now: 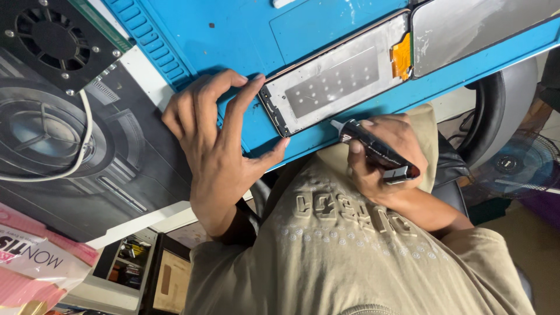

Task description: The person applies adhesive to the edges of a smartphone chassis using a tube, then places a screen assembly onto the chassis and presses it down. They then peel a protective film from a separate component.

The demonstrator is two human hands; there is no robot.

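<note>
Phone screen panel [338,76] lies flat, long axis along the blue mat [233,35]; my left hand [219,146] spread open steadies its end, my right hand [388,157] grips a black tool [373,149] pointing at its edge.

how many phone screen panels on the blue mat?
2. One screen panel lies back-up mid-mat, steadied at its end by the left hand; a second panel sits beyond it, cut off by the picture's top edge. The right hand holds a black tool.

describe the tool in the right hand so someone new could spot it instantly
Start at the blue work mat across the top of the view, then find the phone screen assembly lying on it, its silver back up. At that panel's lower edge, the right hand grips a black pen-shaped tool, pale tip toward the panel. It is the only slim, dark, hand-held item; the left hand just steadies the panel's end.
</note>
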